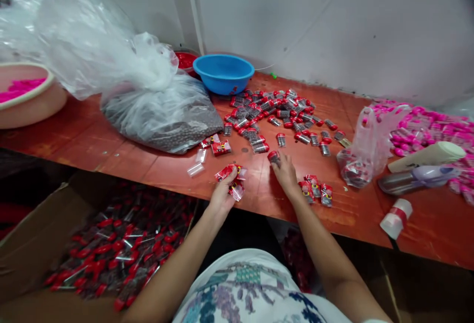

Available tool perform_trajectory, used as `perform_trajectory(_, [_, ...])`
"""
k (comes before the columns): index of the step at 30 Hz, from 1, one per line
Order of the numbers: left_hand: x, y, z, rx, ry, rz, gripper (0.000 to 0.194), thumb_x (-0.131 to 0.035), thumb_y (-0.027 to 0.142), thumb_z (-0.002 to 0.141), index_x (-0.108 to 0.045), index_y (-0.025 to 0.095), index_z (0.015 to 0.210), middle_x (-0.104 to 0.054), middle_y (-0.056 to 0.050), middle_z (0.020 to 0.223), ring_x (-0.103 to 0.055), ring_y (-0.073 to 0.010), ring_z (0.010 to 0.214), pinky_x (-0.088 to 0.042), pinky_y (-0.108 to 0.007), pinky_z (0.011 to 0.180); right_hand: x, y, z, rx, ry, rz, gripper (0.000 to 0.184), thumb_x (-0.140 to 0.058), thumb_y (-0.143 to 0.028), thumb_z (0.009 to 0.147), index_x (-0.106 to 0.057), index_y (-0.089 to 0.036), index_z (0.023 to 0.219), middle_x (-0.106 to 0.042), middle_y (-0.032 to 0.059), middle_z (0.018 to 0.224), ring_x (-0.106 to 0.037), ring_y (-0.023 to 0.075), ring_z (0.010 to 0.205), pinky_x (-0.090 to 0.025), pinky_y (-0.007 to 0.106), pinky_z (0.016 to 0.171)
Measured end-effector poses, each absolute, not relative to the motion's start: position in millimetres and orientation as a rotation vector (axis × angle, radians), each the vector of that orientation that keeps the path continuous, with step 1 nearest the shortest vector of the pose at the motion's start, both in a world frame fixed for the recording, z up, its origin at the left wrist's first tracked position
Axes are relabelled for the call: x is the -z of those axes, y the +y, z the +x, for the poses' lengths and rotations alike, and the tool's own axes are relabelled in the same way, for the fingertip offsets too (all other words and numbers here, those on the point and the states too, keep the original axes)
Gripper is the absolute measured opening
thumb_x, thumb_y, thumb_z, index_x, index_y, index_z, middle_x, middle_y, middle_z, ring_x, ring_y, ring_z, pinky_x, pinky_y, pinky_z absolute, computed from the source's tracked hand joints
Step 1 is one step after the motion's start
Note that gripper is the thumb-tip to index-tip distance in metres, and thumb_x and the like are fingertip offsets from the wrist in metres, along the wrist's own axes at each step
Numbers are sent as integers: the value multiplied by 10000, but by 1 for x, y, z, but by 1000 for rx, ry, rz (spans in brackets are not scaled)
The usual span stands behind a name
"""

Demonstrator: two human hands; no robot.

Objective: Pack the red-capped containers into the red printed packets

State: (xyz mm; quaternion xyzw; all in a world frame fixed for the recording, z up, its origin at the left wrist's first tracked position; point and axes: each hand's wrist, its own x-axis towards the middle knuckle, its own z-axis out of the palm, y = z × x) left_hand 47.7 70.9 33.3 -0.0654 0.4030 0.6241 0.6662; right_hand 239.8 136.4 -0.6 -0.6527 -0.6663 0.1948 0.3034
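Note:
Near the table's front edge, my left hand (222,189) is closed on several small red printed packets (237,190), which stick out past the fingers. My right hand (284,172) grips a small clear container with a red cap (273,157) between thumb and fingers. Beyond it spreads a pile of similar red-capped containers (262,110) with dark contents. Several red packets (312,188) lie just right of my right wrist. More red packets (221,147) and two clear empty tubes (195,169) lie left of my left hand.
A blue basin (223,73) and a large plastic bag of dark beads (163,115) stand behind. Left is a pale tub (33,100) of pink pieces. Pink-capped items (425,125), a bottle (414,179) and a knotted bag (361,160) sit right. Below is a cardboard box (33,224).

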Motion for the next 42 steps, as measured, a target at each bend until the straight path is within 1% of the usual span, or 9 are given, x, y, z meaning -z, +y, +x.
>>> perform_trajectory(4, [-38, 71, 52, -1369, 893, -179, 52, -633, 66, 787, -657, 109, 768, -707, -49, 695, -646, -114, 558, -524, -201, 533, -14, 75, 225, -916, -1460, -1393, 472, -556, -339, 837, -510, -257, 1300, -524, 49, 1028, -569, 163, 837, -488, 308, 805])
perform_trajectory(9, [-38, 69, 64, -1363, 918, -116, 83, -715, 64, 704, -659, 114, 739, -696, -32, 677, -640, -116, 556, -536, -215, 563, -32, 37, 207, -1101, -1346, -1228, 477, -614, -319, 818, -534, -306, 1288, -533, 33, 1029, -566, 158, 869, -483, 298, 812])
perform_trajectory(14, [-35, 61, 71, -1451, 985, 31, 180, -785, 80, 609, -681, 112, 752, -709, -40, 729, -659, -135, 616, -548, -242, 628, -33, 32, 210, -1090, -1303, -1229, 472, -626, -281, 814, -544, -309, 1278, -527, 29, 1040, -560, 159, 892, -463, 310, 855])
perform_trajectory(17, [-37, 59, 71, -1492, 1014, 72, 196, -793, 80, 588, -687, 120, 747, -706, -20, 714, -657, -128, 605, -537, -230, 606, -33, 29, 213, -1081, -1304, -1223, 469, -624, -280, 816, -543, -309, 1277, -519, 26, 1025, -556, 158, 890, -467, 303, 846])
perform_trajectory(23, [-41, 58, 72, -1484, 1022, 99, 194, -804, 94, 576, -684, 118, 726, -697, -14, 682, -639, -119, 568, -523, -222, 554, -31, 25, 211, -1062, -1325, -1214, 446, -610, -269, 821, -556, -304, 1263, -519, 23, 999, -557, 158, 895, -475, 299, 848])
perform_trajectory(28, [-41, 54, 76, -1447, 1052, 135, 240, -823, 125, 561, -692, 112, 762, -705, -30, 704, -646, -133, 588, -520, -226, 530, -31, 26, 210, -1061, -1300, -1236, 441, -617, -283, 814, -566, -295, 1251, -524, 23, 989, -555, 161, 901, -472, 307, 863])
perform_trajectory(33, [-46, 56, 72, -1446, 1088, 104, 211, -819, 162, 579, -673, 122, 726, -666, 6, 623, -581, -95, 470, -456, -198, 427, -32, 24, 212, -1077, -1256, -1250, 450, -618, -300, 815, -557, -294, 1261, -523, 31, 1032, -552, 162, 898, -476, 312, 848])
perform_trajectory(38, [-48, 57, 71, -1423, 1097, 83, 197, -804, 167, 607, -673, 126, 748, -676, -2, 654, -582, -92, 476, -448, -198, 433, -33, 21, 210, -1081, -1271, -1247, 461, -618, -305, 815, -549, -298, 1271, -529, 30, 1008, -552, 166, 897, -476, 314, 851])
perform_trajectory(42, [-44, 55, 74, -1403, 1085, 85, 187, -806, 176, 606, -671, 124, 723, -664, 3, 619, -563, -89, 461, -439, -204, 428, -32, 20, 207, -1079, -1257, -1246, 457, -622, -300, 812, -554, -300, 1264, -523, 24, 983, -551, 167, 902, -474, 314, 858])
